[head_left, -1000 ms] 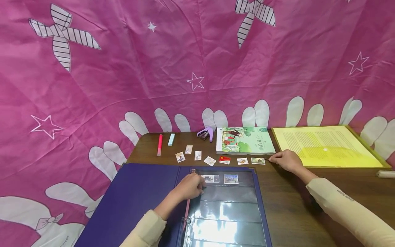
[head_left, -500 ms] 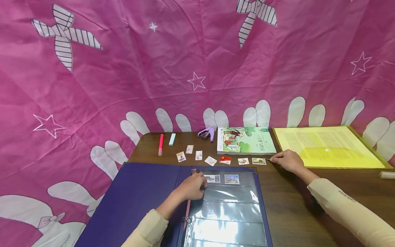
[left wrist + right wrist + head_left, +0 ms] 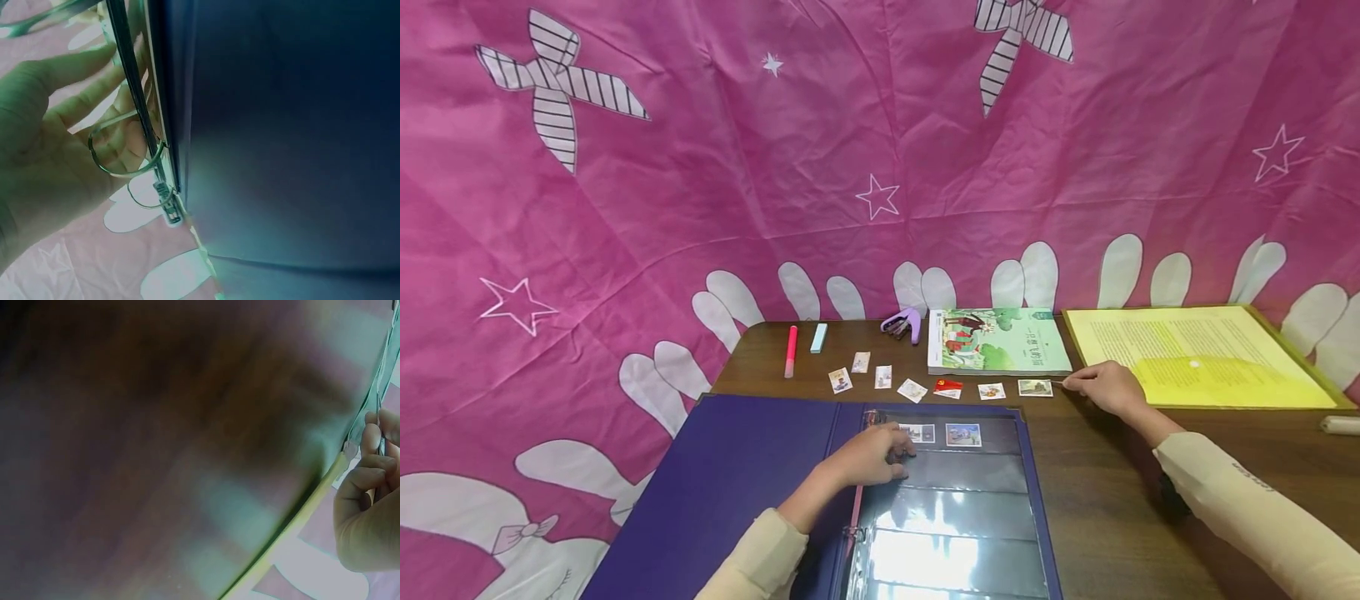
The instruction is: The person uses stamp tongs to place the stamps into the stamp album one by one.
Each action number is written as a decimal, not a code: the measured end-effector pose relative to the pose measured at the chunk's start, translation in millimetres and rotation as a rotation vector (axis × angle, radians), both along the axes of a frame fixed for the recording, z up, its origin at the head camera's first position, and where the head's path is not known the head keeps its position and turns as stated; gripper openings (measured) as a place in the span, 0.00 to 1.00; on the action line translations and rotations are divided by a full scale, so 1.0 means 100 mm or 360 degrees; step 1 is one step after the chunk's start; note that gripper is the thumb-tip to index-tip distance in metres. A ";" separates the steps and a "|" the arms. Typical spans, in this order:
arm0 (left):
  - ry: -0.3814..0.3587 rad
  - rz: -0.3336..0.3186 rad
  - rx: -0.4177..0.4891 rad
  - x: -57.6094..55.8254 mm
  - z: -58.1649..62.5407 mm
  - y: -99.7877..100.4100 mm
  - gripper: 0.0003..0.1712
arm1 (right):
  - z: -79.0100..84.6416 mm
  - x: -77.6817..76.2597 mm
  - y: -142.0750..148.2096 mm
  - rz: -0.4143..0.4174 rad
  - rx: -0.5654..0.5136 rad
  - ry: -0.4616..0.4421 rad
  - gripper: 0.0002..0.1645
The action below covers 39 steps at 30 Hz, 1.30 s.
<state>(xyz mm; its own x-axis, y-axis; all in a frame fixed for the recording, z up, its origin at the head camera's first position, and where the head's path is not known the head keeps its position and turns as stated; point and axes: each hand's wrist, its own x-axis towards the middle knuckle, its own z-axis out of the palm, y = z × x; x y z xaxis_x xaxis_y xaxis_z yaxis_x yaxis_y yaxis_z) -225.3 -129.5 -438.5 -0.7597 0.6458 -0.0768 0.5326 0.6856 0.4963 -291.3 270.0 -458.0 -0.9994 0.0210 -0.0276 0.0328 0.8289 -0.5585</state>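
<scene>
A blue ring-binder stamp album (image 3: pixel 752 467) lies open, its pocket page (image 3: pixel 955 471) on the right. Two stamps sit in the top strip; the nearer one to the rings (image 3: pixel 128 144) is partly covered by my left hand (image 3: pixel 868 454). That hand rests over the page's upper left with fingers loosely bent and apart, gripping nothing visible. My right hand (image 3: pixel 1108 387) pinches thin tweezers (image 3: pixel 1057 382), also seen in the right wrist view as a slim metal tool (image 3: pixel 379 403). Their tip meets the right edge of a landscape stamp (image 3: pixel 1035 387) above the album's right corner.
Several loose stamps (image 3: pixel 912 391) lie in a row behind the album. Farther back are a red pen (image 3: pixel 791 352), a light-blue stick (image 3: pixel 818 338), a purple stapler (image 3: pixel 901 324), a green-covered book (image 3: pixel 1000 342) and a yellow folder (image 3: pixel 1195 354). A pink curtain (image 3: pixel 820 167) hangs behind.
The landscape stamp has shifted slightly right and up along with the tweezers and right hand. My left hand's fingers have loosened and spread a little over the page.
</scene>
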 end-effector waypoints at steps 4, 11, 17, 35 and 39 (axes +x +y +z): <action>0.0092 0.0019 -0.0098 0.03 0.00 0.04 0.21 | 0.01 0.01 0.00 -0.0013 -0.0027 -0.0014 0.24; 0.0138 0.0041 -0.0156 0.02 -0.02 0.09 0.21 | 0.02 0.01 0.00 -0.0012 -0.0012 -0.0017 0.24; 0.0131 0.0041 -0.0177 0.01 -0.04 0.09 0.18 | 0.00 0.02 0.01 -0.0016 -0.0011 -0.0017 0.25; 0.0020 0.0051 -0.0140 -0.04 -0.06 0.09 0.24 | 0.31 0.13 -0.10 -0.0081 -0.0210 0.0130 0.27; -0.0073 0.0056 -0.0075 -0.08 -0.08 0.10 0.23 | 0.38 0.17 -0.28 -0.0008 -0.0266 0.0167 0.23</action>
<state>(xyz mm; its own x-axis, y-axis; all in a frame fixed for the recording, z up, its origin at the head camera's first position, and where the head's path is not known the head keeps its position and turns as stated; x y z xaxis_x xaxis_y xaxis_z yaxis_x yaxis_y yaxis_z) -233.6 -120.0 -446.1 -0.7768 0.6136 -0.1418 0.4852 0.7265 0.4866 -273.8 242.2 -420.2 -0.9969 0.0299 0.0734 -0.0290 0.7242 -0.6889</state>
